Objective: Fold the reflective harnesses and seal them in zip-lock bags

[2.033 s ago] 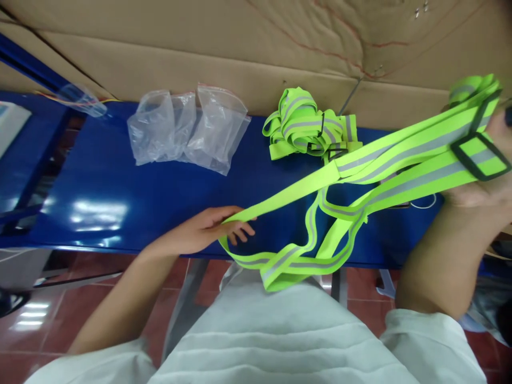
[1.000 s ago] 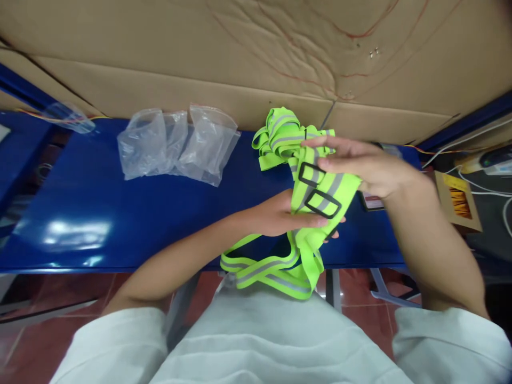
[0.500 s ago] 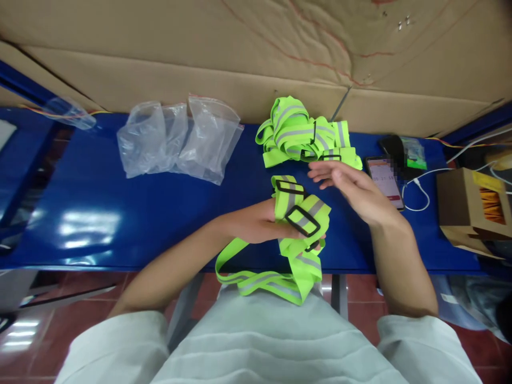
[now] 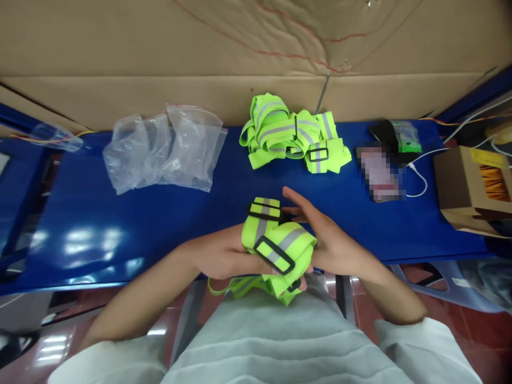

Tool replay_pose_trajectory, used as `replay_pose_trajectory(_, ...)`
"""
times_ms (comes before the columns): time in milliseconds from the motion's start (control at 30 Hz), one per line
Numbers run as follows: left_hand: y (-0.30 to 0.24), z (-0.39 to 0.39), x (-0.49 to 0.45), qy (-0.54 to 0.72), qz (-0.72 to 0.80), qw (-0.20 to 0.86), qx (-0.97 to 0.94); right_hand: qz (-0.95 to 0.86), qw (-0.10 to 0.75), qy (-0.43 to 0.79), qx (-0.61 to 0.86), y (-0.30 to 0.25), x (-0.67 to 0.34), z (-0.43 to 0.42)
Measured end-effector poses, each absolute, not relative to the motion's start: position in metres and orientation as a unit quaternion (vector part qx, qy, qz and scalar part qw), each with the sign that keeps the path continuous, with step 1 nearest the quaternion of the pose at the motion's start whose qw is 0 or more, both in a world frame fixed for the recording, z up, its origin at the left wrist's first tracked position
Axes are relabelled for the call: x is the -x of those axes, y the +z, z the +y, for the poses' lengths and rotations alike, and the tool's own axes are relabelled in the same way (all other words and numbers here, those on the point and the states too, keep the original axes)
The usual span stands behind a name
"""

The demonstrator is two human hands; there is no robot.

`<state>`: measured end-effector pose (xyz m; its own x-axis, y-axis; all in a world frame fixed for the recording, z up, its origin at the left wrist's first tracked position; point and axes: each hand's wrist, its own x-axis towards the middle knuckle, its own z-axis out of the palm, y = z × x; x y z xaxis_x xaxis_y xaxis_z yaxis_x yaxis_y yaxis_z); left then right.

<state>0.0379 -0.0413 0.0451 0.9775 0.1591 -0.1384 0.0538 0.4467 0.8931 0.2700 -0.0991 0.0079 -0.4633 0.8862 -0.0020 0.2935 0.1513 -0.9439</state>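
A neon-yellow reflective strap [image 4: 294,240] with a grey stripe and black plastic buckles is wound in a bundle around my left hand [image 4: 228,256]. The left thumb lies under the wraps and most of the left fingers are covered by the strap. A loose loop of the same strap hangs below, over the table's front edge. Close against the bundle's right side is my right hand [image 4: 324,234], its thumb and fingers apart. Some right fingertips are hidden behind the strap, and I cannot tell whether they touch it.
A pile of similar neon straps [image 4: 276,128] lies at the back of the blue table [image 4: 160,229]. Clear zip bags [image 4: 192,149] lie to its left. To the right are a phone [image 4: 378,173], a black item [image 4: 386,136], a white cable [image 4: 420,178] and an open cardboard box [image 4: 456,178].
My right hand has come from near the strap pile down to the bundle. The hanging loop has dropped lower and shows less. The view has shifted a little.
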Motion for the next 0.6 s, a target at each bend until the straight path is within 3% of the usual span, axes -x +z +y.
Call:
replay_pose_trajectory(233, 0.045, -0.064, -0.027, 0.077, 0.088, 0.814, -0.569, -0.747, 0.332, 0.350, 0.457, -0.005, -0.253, -0.116)
replay_pose_trajectory(433, 0.017, -0.070, -0.018, 0.036, 0.062, 0.788, -0.612, -0.813, 0.405, 0.097, 0.407, -0.009, -0.275, -0.102)
replay_pose_trajectory(600, 0.000, -0.046, -0.008, -0.015, 0.027, 0.798, -0.601, -0.881, 0.328, -0.061, 0.335, 0.034, -0.302, -0.095)
